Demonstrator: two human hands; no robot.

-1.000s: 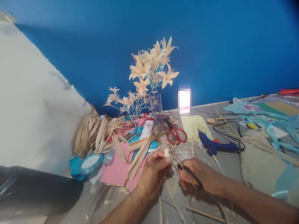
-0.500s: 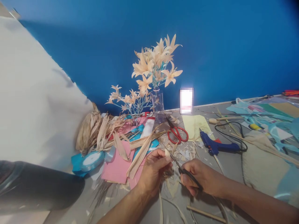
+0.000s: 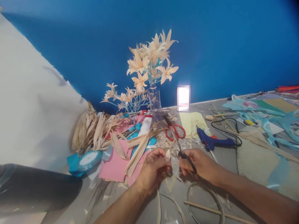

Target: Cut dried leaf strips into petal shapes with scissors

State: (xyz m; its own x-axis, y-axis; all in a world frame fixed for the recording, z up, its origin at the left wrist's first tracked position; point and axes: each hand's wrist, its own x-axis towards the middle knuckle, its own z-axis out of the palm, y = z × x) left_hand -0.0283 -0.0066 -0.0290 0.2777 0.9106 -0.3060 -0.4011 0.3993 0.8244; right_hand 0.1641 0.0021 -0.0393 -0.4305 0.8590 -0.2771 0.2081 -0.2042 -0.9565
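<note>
My left hand [image 3: 153, 169] pinches a small pale husk piece [image 3: 168, 153] between thumb and fingertips. To its right, my right hand [image 3: 197, 163] is closed around the dark handles of a pair of scissors [image 3: 188, 160], whose blades point up and away, a little apart from the husk piece. Small pale scraps lie on the table beyond and beneath both hands. Just past the blades rest red-handled scissors [image 3: 175, 132]. Long dried husk strips [image 3: 140, 152] lie left of my left hand, over pink sheets [image 3: 114, 165].
A glass vase [image 3: 154, 104] of pale flowers stands at the back by the blue wall. A blue glue gun [image 3: 215, 141] with its cord lies to the right, near a yellow sheet [image 3: 191, 119]. A ribbon roll [image 3: 88, 161] and husk bundle [image 3: 84, 132] are left.
The scissors in my right hand have moved away from the husk piece, and their blades now point more upward. The whole view has shifted slightly. My left hand still pinches the piece.
</note>
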